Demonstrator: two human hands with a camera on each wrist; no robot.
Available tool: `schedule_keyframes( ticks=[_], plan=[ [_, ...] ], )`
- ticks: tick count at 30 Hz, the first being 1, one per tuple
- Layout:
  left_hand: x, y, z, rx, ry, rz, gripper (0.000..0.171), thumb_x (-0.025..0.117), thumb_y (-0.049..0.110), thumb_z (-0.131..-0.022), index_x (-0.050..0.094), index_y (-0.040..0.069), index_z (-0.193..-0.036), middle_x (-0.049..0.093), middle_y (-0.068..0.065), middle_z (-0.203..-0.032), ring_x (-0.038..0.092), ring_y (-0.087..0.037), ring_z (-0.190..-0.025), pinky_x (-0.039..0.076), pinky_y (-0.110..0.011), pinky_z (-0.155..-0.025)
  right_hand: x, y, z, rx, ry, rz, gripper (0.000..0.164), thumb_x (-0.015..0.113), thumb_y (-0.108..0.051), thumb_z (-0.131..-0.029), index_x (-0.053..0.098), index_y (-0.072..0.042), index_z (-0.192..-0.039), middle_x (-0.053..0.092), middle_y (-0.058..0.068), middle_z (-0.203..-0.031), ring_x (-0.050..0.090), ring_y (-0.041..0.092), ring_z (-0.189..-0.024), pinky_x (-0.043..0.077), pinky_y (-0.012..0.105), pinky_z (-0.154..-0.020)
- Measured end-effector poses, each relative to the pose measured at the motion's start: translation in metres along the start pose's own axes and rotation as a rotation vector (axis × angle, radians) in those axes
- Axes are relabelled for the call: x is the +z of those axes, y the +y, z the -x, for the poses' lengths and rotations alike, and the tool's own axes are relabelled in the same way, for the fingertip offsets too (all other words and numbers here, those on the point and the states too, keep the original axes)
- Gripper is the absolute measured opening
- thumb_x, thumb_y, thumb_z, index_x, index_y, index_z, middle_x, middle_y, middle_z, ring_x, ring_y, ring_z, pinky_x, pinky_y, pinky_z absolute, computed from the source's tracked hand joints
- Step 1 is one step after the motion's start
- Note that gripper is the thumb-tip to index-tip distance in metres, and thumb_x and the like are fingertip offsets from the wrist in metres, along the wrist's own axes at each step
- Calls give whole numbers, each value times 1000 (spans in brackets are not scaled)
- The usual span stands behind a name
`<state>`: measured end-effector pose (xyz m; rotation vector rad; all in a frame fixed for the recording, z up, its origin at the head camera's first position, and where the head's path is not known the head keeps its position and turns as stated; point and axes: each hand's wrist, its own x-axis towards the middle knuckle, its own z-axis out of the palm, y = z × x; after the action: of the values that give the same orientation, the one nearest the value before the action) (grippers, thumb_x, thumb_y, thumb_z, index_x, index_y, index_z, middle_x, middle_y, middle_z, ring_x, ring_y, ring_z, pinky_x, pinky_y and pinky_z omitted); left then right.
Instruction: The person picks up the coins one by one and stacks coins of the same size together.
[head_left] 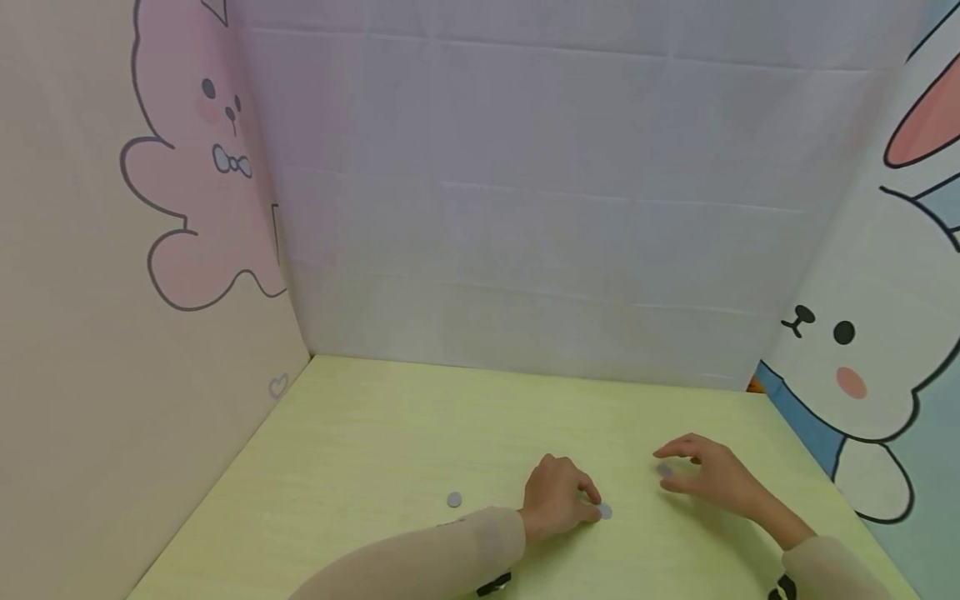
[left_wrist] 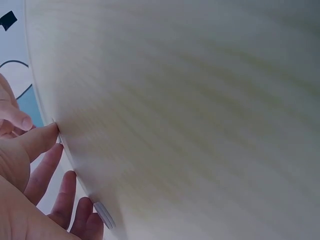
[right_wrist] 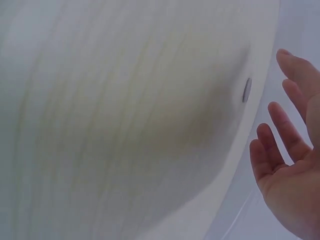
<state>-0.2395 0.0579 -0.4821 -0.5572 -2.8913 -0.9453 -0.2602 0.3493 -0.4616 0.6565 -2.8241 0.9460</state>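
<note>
Three small round grey discs lie on the pale yellow table in the head view. My left hand (head_left: pixel 558 497) reaches across, its thumb and index finger pinching the edge of the middle disc (head_left: pixel 605 510). In the left wrist view the thumb (left_wrist: pixel 42 140) comes down to the tabletop, and most of that disc is hidden. My right hand (head_left: pixel 708 475) hovers with thumb and fingers spread around the right disc (head_left: pixel 664 470), apart from it. The right wrist view shows this disc (right_wrist: pixel 247 90) flat on the table beyond the fingertips.
The left disc (head_left: pixel 454 499) lies behind my left forearm; in the left wrist view it shows layered edges, like a small stack (left_wrist: pixel 105 215). The yellow tabletop (head_left: pixel 405 417) ends at a plain white back sheet (head_left: pixel 525 208). Cartoon-printed sheets (head_left: pixel 67 333) stand along both sides.
</note>
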Motion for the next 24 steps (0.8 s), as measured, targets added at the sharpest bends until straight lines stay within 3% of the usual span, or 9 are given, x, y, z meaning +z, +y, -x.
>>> schedule_keyframes(
  ticks=[3, 7, 17, 24],
  plan=[
    [0, 0, 0, -3, -8, 4, 15, 99, 30, -75, 84, 31, -73, 65, 18, -85, 42, -4, -78, 37, -18, -69, 0, 11, 2, 19, -27, -24, 39, 90, -27, -87, 77, -13, -122, 71, 4, -119, 69, 35, -109, 60, 40, -86],
    [0, 1, 0, -9, -14, 0, 15, 99, 30, -75, 84, 32, -73, 64, 19, -85, 42, -4, -78, 37, -19, -69, 1, 23, 3, 10, -40, -32, 42, 90, -27, -86, 77, -10, -123, 72, 5, -118, 70, 27, -105, 59, 30, -83],
    [-2, 0, -1, -23, -20, 6, 15, 98, 31, -76, 84, 33, -73, 62, 17, -85, 43, -4, -80, 38, -19, -70, 3, 27, -1, 51, -66, -25, 38, 89, -28, -88, 78, -11, -120, 71, 0, -113, 70, 20, -103, 58, 28, -84],
    [3, -4, -3, -19, -12, 9, 16, 99, 31, -75, 83, 34, -72, 61, 18, -84, 43, -4, -80, 37, -19, -70, 2, 25, -4, 77, -85, -40, 34, 88, -22, -89, 79, -8, -118, 68, 2, -110, 61, 8, -94, 53, 26, -80]
  ],
)
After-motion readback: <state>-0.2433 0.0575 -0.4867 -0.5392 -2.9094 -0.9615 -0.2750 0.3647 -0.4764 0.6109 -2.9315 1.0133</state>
